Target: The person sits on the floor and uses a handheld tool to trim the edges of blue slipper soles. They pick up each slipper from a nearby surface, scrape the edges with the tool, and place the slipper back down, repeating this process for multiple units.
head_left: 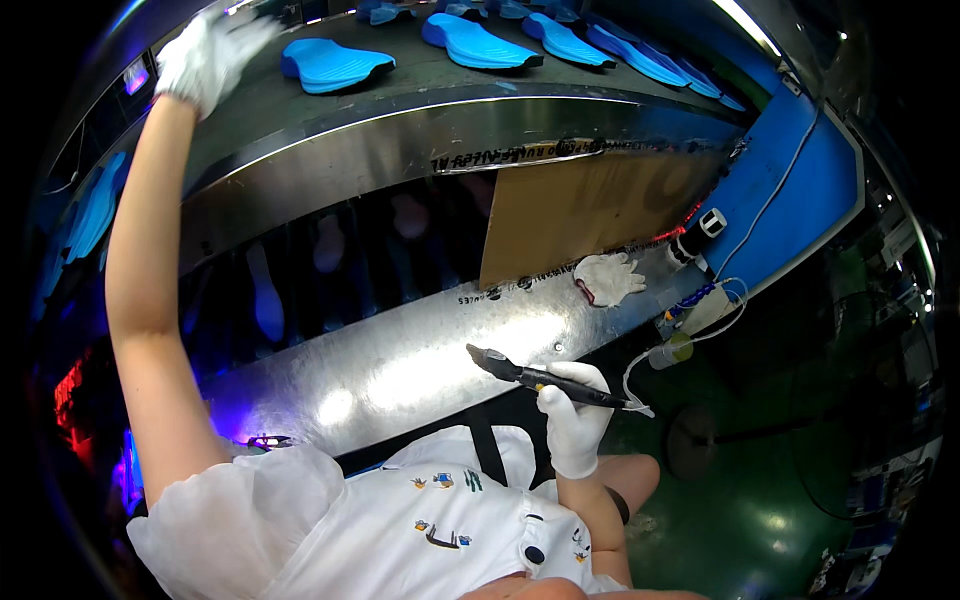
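My left hand (205, 65), in a white glove, is raised over the left end of a dark conveyor belt (255, 115). Its fingers are stretched out and blurred by motion, with nothing visible in them. Just right of it lies a blue shoe sole (335, 66). Several more blue soles (478, 42) lie in a row farther right along the belt. My right hand (577, 430), also gloved in white, is closed around a black-handled brush (535, 378) in front of my body. The brush's dark tip points left, above the metal ledge, and a thin clear tube trails from its handle end.
A metal ledge (400, 370) runs below the belt, carrying a loose white glove (610, 279). Brown cardboard (590, 215) covers part of the lower opening, where more soles show dimly. At right are a black cylinder (698, 236), a blue panel (800, 190) and looping tubing.
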`<state>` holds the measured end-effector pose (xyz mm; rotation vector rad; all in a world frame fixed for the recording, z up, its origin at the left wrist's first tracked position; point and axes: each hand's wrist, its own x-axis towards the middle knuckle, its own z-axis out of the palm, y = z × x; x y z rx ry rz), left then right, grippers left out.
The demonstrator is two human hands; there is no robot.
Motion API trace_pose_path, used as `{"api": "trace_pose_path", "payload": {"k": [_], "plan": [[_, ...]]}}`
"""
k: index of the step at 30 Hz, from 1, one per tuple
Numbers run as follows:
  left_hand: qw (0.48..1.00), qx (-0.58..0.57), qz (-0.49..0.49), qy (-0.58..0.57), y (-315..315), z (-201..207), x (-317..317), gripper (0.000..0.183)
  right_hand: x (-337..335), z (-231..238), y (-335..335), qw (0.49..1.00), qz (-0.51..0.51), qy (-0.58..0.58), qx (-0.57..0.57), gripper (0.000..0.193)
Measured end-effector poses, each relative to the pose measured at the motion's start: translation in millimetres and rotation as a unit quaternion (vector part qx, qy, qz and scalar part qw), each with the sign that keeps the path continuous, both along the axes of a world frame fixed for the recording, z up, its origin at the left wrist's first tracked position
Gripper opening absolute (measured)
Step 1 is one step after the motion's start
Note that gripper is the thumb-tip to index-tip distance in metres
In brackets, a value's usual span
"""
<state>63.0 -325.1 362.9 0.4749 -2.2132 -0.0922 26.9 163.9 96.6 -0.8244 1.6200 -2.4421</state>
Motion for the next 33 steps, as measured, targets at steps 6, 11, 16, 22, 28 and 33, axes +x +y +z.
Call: {"api": "trace_pose_path", "payload": {"k": [6, 11, 16, 22, 28, 33], "plan": [[0.832, -0.19, 0.464, -0.239, -146.3, -23.9, 150.5, 0.049, -2.7, -4.3, 1.4, 0.997, -0.014, -0.067, 0.039, 0.024], [0.818, -0.07, 0.462, -0.335, -276.3, -80.2, 316.4, 0.04, -5.0, -8.5, -0.7, 0.997, 0.025, -0.059, 0.038, 0.025], [0.912, -0.039, 0.397, -0.091, -79.3, -77.1, 229.7, 0.031, -3.3, -4.2, -0.2, 0.999, -0.017, -0.011, 0.041, 0.025], [0.964, -0.189, 0.152, 0.108, 110.0, -151.4, 141.7, 0.028, -9.5, -17.7, 10.1, 0.993, -0.102, -0.051, 0.03, 0.023], [0.949, 0.012, -0.31, 0.046, 237.6, -291.4, 80.9, 0.035, -21.6, -26.1, 36.4, 0.969, -0.222, -0.109, -0.01, 0.024], [0.873, 0.211, -0.438, -0.027, 314.9, -393.3, 20.0, 0.029, -35.1, -67.4, 48.6, 0.946, -0.268, -0.159, 0.089, 0.017]]}}
